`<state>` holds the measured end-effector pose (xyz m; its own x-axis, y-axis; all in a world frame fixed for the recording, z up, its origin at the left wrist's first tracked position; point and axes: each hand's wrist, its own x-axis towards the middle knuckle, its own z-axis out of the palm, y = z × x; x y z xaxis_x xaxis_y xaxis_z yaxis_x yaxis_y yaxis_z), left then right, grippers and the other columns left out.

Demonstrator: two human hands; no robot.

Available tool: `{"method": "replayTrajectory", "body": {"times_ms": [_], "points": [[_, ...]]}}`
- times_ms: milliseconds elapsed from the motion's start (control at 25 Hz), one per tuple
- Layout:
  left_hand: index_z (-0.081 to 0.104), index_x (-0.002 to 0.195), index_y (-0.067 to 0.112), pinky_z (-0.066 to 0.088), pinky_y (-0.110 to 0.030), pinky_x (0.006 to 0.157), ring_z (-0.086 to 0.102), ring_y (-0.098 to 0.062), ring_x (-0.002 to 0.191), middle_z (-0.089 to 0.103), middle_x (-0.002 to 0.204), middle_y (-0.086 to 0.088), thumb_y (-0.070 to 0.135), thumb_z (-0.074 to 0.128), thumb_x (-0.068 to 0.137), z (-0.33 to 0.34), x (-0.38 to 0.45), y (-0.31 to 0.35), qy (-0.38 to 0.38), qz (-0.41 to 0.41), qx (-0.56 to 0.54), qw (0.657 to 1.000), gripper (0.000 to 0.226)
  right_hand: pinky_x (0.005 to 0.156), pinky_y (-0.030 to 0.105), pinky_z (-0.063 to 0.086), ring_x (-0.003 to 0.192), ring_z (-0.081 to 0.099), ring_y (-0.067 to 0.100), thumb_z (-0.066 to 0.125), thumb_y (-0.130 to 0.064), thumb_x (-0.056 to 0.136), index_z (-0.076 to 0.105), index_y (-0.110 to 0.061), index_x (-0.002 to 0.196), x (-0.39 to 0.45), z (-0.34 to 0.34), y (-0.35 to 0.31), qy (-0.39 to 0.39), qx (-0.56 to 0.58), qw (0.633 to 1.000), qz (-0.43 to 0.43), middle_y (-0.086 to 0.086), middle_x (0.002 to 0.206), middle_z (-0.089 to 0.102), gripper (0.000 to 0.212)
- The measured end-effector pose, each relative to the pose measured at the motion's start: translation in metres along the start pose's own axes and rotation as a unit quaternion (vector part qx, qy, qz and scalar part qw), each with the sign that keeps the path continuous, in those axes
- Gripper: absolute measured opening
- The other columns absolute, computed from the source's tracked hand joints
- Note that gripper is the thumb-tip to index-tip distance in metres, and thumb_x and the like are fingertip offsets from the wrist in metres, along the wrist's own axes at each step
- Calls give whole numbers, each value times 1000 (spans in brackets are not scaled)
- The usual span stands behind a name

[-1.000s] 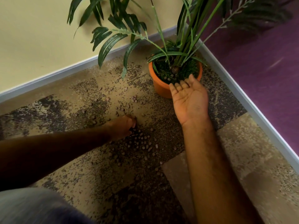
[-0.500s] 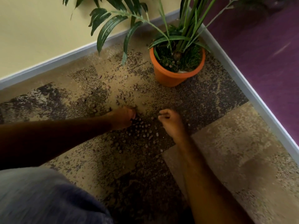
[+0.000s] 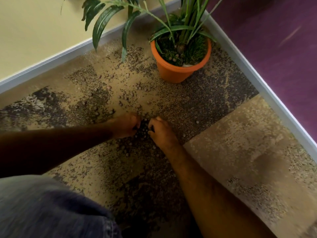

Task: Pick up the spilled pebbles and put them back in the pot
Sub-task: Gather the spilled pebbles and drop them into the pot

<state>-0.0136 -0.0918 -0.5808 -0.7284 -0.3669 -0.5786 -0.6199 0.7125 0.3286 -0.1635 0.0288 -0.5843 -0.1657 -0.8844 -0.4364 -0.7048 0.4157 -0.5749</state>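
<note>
A few pebbles (image 3: 173,57) already lie inside the orange pot (image 3: 176,73), but many more are scattered on the carpet (image 3: 240,160) between it and you. Your left hand (image 3: 126,125) and right hand (image 3: 160,129) are curled around a small cluster; whether they grip any, I cannot tell

The pot (image 3: 178,73) stands on the carpet (image 3: 240,152) in the wall corner. Pebbles (image 3: 130,97) lie scattered left of and before the pot; both hands (image 3: 127,125) (image 3: 161,131) rest among the nearer ones.
</note>
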Motion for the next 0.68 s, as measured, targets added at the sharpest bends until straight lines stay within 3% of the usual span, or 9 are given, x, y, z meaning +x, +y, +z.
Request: {"method": "replayTrajectory", "body": {"times_ms": [200, 280, 360, 440, 560, 680], "points": [[65, 99, 17, 51, -36, 84, 59, -21, 98, 62, 106, -2, 19, 70, 80, -6, 0, -4, 6, -9, -6, 1000, 20, 70, 27, 54, 83, 65, 13, 70, -10, 90, 71, -15, 103, 4, -12, 10, 21, 131, 988, 81, 2, 98, 69, 14], [62, 93, 22, 49, -33, 71, 58, -17, 87, 61, 98, 1, 19, 71, 78, -9, 2, -6, 9, -19, -33, 999, 18, 59, 15, 51, 74, 68, 10, 71, -8, 89, 72, -10, 105, 5, -16, 16, 25, 236, 965, 115, 3, 95, 69, 16], [57, 87, 29, 38, -26, 55, 52, -8, 71, 57, 85, 8, 20, 71, 76, -14, 5, -5, 17, -34, -52, 998, 20, 65, 18, 57, 80, 72, 16, 71, -6, 90, 71, -5, 110, 5, -18, 19, 26, 392, 908, 146, 10, 101, 69, 20], [56, 83, 32, 34, -23, 50, 51, -3, 65, 55, 77, 13, 22, 73, 75, -21, 7, -2, 24, -34, -58, 997, 21, 81, 28, 61, 89, 71, 20, 66, -2, 93, 67, -1, 112, 6, -15, 17, 7, 524, 835, 168, 18, 108, 67, 19], [59, 86, 33, 38, -22, 53, 57, -6, 68, 59, 78, 15, 29, 73, 76, -28, 9, 5, 41, -5, -74, 996, 17, 84, 31, 60, 88, 70, 20, 55, 0, 98, 65, -2, 109, 8, -4, 7, -14, 626, 760, 173, 16, 102, 69, 16], [59, 91, 33, 39, -18, 59, 53, 5, 73, 56, 84, 18, 42, 67, 82, -31, 9, 20, 84, 65, -105, 989, 16, 78, 32, 59, 92, 70, 20, 46, -6, 100, 69, 1, 105, 8, 0, 0, -2, 719, 672, 178, 15, 99, 72, 25]]}}
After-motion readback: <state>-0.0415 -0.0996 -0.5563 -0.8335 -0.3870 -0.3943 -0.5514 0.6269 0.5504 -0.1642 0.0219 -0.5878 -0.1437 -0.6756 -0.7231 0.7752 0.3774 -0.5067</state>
